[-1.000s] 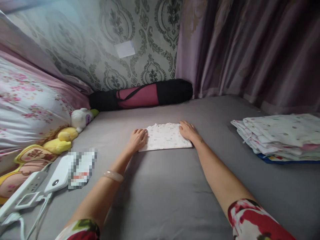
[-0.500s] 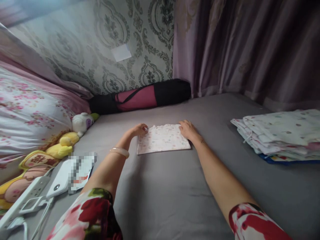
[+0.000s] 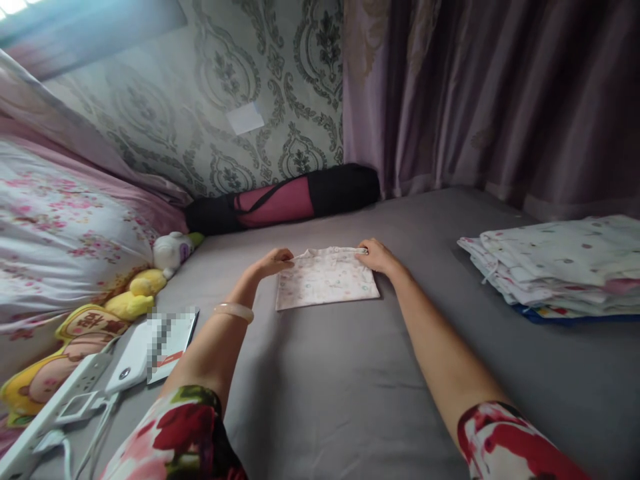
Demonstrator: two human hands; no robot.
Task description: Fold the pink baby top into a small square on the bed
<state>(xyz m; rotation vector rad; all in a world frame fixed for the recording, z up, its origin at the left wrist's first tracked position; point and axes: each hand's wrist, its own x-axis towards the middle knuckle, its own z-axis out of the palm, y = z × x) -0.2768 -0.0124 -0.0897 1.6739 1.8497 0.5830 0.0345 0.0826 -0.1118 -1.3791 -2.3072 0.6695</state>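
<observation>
A small folded garment, white with a faint pastel print, lies on the grey bed sheet in front of me. My left hand pinches its far left corner between thumb and fingers. At the far right corner my right hand grips the edge, which looks slightly lifted between the fingers. The near edge of the garment rests on the sheet. A pale bangle circles my left wrist.
Stacked folded printed clothes lie at the right. A long black and maroon bag rests along the wall. At left are plush toys, a white power strip with cables, and a white device. A purple curtain hangs behind.
Both hands have closed on the garment's far corners, and its far edge now looks pulled up a little at the right. The view has shifted slightly.
</observation>
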